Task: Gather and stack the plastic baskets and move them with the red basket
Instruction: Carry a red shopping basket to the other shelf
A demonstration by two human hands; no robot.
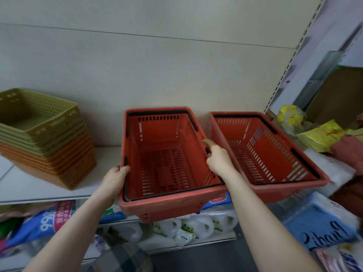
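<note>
- the left hand (115,178) has its grip closed on the left rim of the red basket (169,160).
- the right hand (217,159) grips that basket's right rim, thumb out.
- it juts over the shelf (39,185) edge.
- a second red basket (267,152) sits just beside it on the right.
- a stack of green and orange baskets (45,138) stands well apart on the left.

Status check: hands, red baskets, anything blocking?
Left hand and right hand grip the near red plastic basket by its side rims. Second red plastic basket alongside, right. Green-and-orange basket stack left, apart.
</note>
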